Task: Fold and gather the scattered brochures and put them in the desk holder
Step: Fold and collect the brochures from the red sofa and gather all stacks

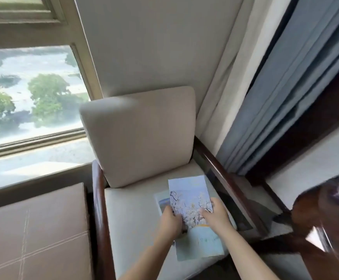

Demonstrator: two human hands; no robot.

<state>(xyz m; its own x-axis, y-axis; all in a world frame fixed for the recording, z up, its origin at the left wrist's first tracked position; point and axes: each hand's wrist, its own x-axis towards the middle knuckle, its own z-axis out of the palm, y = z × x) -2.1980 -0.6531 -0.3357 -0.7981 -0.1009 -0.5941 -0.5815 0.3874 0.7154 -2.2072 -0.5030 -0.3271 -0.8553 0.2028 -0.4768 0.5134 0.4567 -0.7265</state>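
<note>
A brochure [188,193] with white blossoms on a pale blue sky lies on the cream seat of an armchair [132,219]. My left hand [171,219] grips its left edge, fingers curled over the paper. On its right side rests my right hand [215,214], thumb on top. A second brochure [163,202] peeks out underneath at the left. A pale green sheet [203,244] lies under my wrists toward the seat's front. No desk holder is in view.
The armchair has dark wooden arms [231,184] and a cream back cushion [142,136]. A brown leather bench [33,233] stands to the left below a window [29,93]. Blue curtains [281,93] hang at the right, above a dark wooden table [326,211].
</note>
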